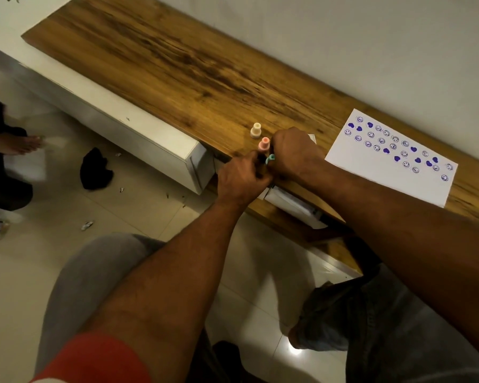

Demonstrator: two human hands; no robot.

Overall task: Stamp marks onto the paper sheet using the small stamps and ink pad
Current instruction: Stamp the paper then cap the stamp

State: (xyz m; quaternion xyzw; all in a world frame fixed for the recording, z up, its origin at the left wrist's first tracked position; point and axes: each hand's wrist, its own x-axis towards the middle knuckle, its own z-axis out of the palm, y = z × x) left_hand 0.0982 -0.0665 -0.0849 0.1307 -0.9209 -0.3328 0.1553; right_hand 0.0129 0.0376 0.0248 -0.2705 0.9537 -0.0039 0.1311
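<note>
The white paper sheet (393,161) lies at the right of the wooden bench top, covered with several blue smiley and heart marks. A cream stamp (256,130) and a pink stamp (264,144) stand upright left of my hands. My left hand (242,178) and my right hand (293,152) meet at the bench's front edge, both curled around a small teal stamp (270,158) whose end pokes out between them. The ink pad is hidden; a white corner (312,138) shows behind my right hand.
The wooden bench top (177,64) runs along a white wall, with a white cabinet (150,134) below its front edge. On the tiled floor lie a black cloth (96,170) and paper scraps. Another person's foot (17,143) is at far left.
</note>
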